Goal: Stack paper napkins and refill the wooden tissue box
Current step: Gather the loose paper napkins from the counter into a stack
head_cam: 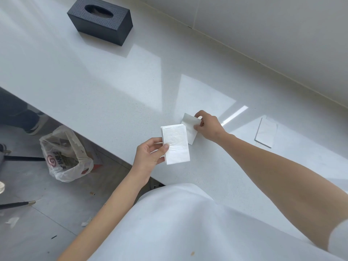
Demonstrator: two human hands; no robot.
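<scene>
A small stack of white folded paper napkins (176, 145) is held flat and face-up just above the near edge of the pale worktop (113, 87), with a single folded napkin (190, 127) lifted beside it, partly tucked behind its far right corner. Another flat folded napkin (265, 133) lies alone toward the right end of the worktop. The tissue box (100, 20) (dark, with a patterned surface and an oval slot on top) stands well apart, near the far left corner.
</scene>
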